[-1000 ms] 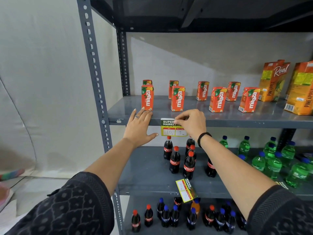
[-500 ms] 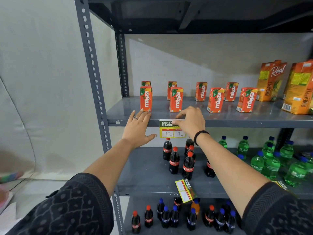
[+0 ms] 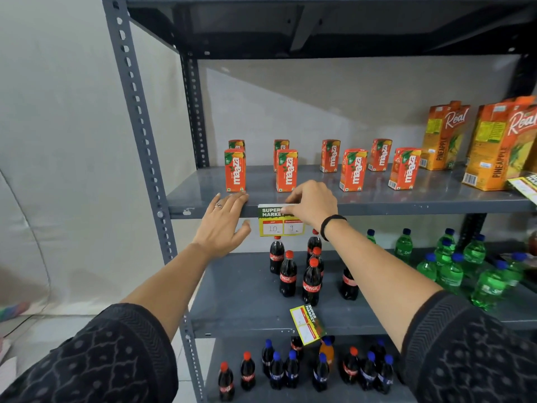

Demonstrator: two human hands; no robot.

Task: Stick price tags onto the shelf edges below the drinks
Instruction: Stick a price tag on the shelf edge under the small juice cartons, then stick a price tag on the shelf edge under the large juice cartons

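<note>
The right hand (image 3: pixel 312 207) covers the upper right corner of the price tag (image 3: pixel 280 223), so part of its "SUPER MARKET" heading is hidden; whether the tag's top strip is fully stuck down cannot be told. The small print above its two white boxes, marked 10 and 9, is too fine to read. At the far right another tag (image 3: pixel 526 186) is cut off by the frame.

The price tag hangs from the front shelf edge (image 3: pixel 406 207) below the maaza cartons (image 3: pixel 286 170), above the cola bottles (image 3: pixel 287 273). The right hand's fingertips are curled and pinched on the tag's top, pressing it to the edge. The left hand (image 3: pixel 222 231) lies open and flat, fingers spread on the same edge just left of the tag, not touching it. A second tag (image 3: pixel 308 324) hangs crooked on the shelf edge below.
</note>
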